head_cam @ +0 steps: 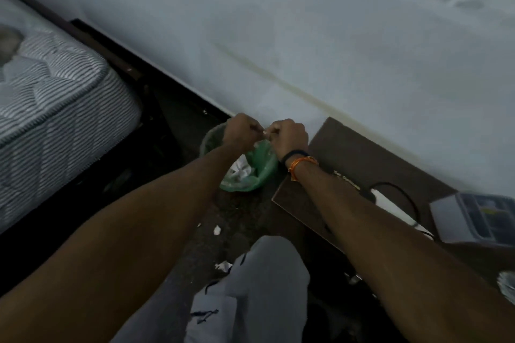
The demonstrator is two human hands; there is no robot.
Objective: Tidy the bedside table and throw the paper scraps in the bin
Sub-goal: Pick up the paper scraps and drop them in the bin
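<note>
Both my hands are stretched out over the bin (211,136), which is lined with a green plastic bag (262,164) and holds crumpled white paper (239,170). My left hand (241,129) and my right hand (288,135) are fisted and nearly touching, pinching a small white paper scrap (265,132) between them above the bin. The brown bedside table (348,153) stands just right of the bin. Two paper scraps (217,230) lie on the dark floor below my arms; the second scrap (223,266) lies beside my knee.
A striped mattress (55,108) on a dark bed frame fills the left. On the bedside table lie a white power strip with a black cable (401,198) and a grey box-like device (476,220). A white wall (278,22) runs behind. My grey trouser leg (259,287) is at the bottom.
</note>
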